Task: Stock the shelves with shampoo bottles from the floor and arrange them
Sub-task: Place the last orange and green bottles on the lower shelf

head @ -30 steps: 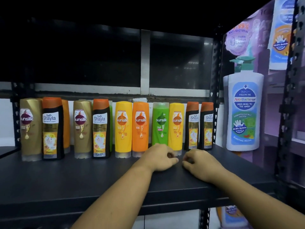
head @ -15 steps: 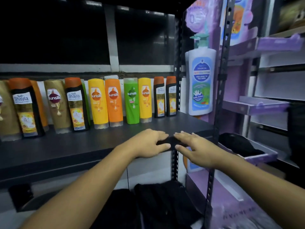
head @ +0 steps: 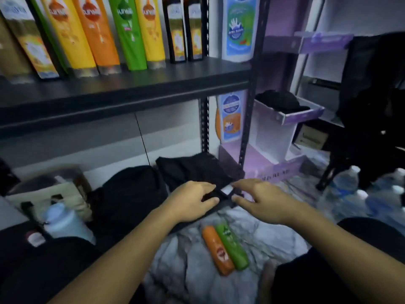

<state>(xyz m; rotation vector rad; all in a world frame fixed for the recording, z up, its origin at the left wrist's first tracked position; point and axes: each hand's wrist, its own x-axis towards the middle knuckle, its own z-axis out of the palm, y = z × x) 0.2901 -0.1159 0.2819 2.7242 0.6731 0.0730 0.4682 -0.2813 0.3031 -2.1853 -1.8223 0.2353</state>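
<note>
Overhead, black shelf (head: 131, 84); marbled floor (head: 269, 235), orange bottle (head: 217, 251), green bottle (head: 232, 246); left hand (head: 190, 200), right hand (head: 263, 200) spread

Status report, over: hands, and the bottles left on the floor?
Grip: left hand, right hand both open, empty. Orange bottle, green bottle lying side by side on floor, untouched. Nothing on top of them.

Dim room: black metal shelving (head: 153, 84), purple cardboard display stand (head: 304, 116) just beside, grey marbled floor (head: 258, 235).
</note>
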